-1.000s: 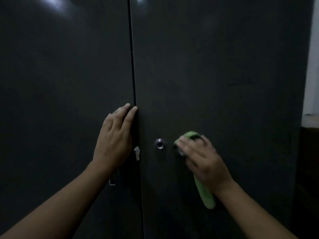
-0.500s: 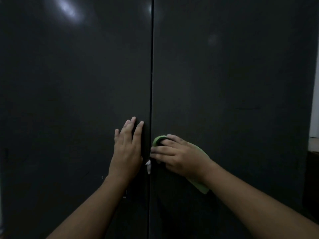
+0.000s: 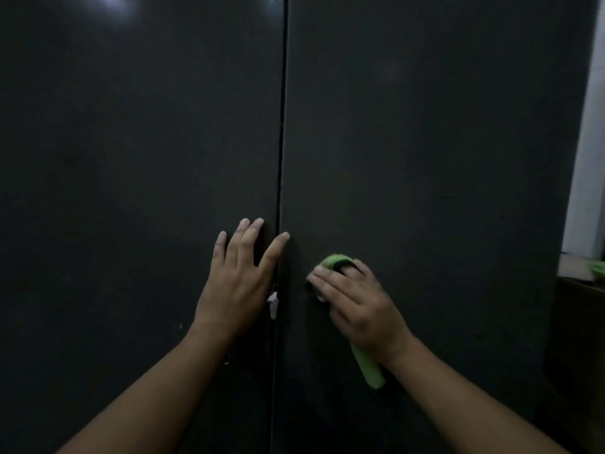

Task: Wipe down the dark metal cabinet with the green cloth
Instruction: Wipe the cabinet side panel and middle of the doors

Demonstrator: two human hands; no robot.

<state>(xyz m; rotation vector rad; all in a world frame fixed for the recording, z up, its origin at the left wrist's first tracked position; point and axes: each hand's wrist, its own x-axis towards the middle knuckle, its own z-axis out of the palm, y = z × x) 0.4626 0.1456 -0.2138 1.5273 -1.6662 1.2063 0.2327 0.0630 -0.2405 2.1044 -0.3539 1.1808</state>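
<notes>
The dark metal cabinet (image 3: 409,142) fills the view, its two doors meeting at a vertical seam in the middle. My left hand (image 3: 240,283) lies flat on the left door beside the seam, fingers straight and spread, the thumb reaching over the seam. My right hand (image 3: 355,306) presses the green cloth (image 3: 368,367) against the right door just right of the seam. A fold of cloth shows above the fingertips and a strip hangs below the wrist. The lock under the hand is hidden.
A small white scrap (image 3: 272,303) sticks out of the seam between my hands. At the right edge a pale wall (image 3: 589,142) and a brown ledge (image 3: 579,267) with something green on it stand beside the cabinet.
My right hand with the cloth has slid right, away from the seam. My left hand has spread its fingers and stayed on the left door. The view has shifted slightly.
</notes>
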